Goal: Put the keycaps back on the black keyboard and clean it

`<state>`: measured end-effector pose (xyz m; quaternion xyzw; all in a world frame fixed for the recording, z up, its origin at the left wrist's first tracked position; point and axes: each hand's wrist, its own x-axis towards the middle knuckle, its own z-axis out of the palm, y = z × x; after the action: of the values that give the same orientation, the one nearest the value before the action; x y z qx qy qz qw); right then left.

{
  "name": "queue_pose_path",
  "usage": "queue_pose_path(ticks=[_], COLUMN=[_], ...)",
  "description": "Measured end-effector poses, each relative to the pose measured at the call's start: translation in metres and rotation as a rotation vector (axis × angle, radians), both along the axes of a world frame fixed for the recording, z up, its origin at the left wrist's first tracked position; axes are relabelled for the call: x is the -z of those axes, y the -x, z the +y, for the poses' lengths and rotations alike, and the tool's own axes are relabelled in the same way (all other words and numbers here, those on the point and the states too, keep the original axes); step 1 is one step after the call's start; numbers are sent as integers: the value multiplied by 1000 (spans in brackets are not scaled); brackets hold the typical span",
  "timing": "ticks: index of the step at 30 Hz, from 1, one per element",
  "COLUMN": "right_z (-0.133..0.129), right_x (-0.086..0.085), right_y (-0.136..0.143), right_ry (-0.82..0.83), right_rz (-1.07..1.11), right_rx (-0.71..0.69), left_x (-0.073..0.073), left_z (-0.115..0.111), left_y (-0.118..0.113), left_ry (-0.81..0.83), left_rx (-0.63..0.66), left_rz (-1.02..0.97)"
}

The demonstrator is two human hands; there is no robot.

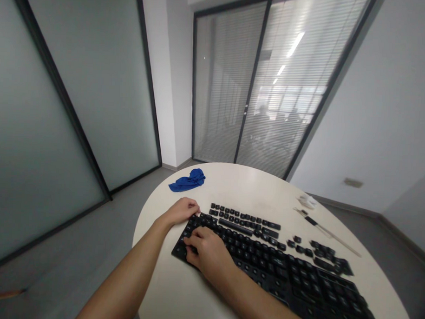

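A black keyboard (254, 254) lies at a slant across the near part of the round table, with many bare key positions showing. My right hand (209, 250) is over its left end, thumb and fingers drawn together in a pinch; whatever is between the fingertips is too small to make out. Beside the keyboard's far left corner rests my left hand (183, 211), its fingers curled together, contents hidden. Rows of loose black keycaps (238, 216) stand just beyond the keyboard, a long space-bar cap (235, 226) among them.
A crumpled blue cloth (189, 181) lies at the table's far left. More loose keycaps (322, 251) sit to the right, near a thin brush-like stick (330, 232) and a small whitish item (307, 201). The round white table (246, 179) has glass partitions behind it.
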<state>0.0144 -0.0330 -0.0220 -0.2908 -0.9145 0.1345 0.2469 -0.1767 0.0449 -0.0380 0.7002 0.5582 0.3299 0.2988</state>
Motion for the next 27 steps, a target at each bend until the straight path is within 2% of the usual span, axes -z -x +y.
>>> queue_pose_path(ticks=[10,27], right_z=[4,1], right_x=[10,6], right_y=[-3,-4], right_ry=[24,38], right_rz=[121,102], right_rx=[-1,-14], left_x=[6,3], left_z=[2,0], left_y=[2,1], left_ry=[31,19], left_rx=[-18,-10], left_rz=[-32,-36])
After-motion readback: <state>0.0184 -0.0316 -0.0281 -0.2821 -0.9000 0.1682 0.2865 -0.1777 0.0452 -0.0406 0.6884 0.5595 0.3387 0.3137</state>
